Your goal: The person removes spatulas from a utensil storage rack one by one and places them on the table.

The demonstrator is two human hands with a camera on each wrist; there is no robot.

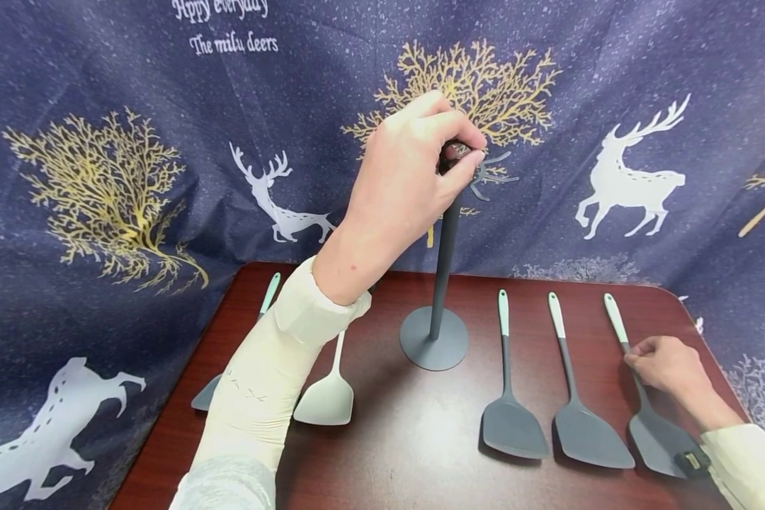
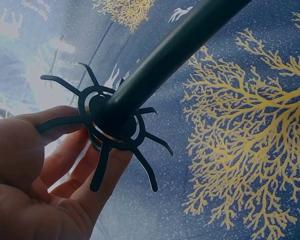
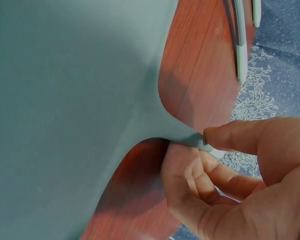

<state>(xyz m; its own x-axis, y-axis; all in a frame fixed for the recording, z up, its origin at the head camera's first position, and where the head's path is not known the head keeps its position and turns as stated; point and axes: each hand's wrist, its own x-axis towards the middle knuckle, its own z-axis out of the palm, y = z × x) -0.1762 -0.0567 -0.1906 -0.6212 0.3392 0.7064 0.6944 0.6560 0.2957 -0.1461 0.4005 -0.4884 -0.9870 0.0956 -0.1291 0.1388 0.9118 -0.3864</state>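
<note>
At the top of a dark grey utensil stand (image 1: 444, 262), my left hand (image 1: 411, 166) grips the knob above the ring of hooks (image 2: 149, 170). The stand's round base (image 1: 417, 347) rests on the table. In the left wrist view the fingers curl behind the hook ring. Far to the right, my right hand (image 1: 669, 368) pinches the shaft of a grey spatula (image 1: 656, 439) with a pale green handle (image 1: 615, 317). That spatula's wide blade (image 3: 80, 100) fills much of the right wrist view, and the thumb and fingers meet at its neck.
Two more grey spatulas, one (image 1: 513, 428) nearer the stand and another (image 1: 589, 435) beside it, lie on the red-brown table (image 1: 414, 439). Left of the base lies a whitish turner (image 1: 326, 404). My left sleeve partly hides another green-handled utensil (image 1: 270, 294). A patterned blue cloth (image 1: 331, 42) hangs behind.
</note>
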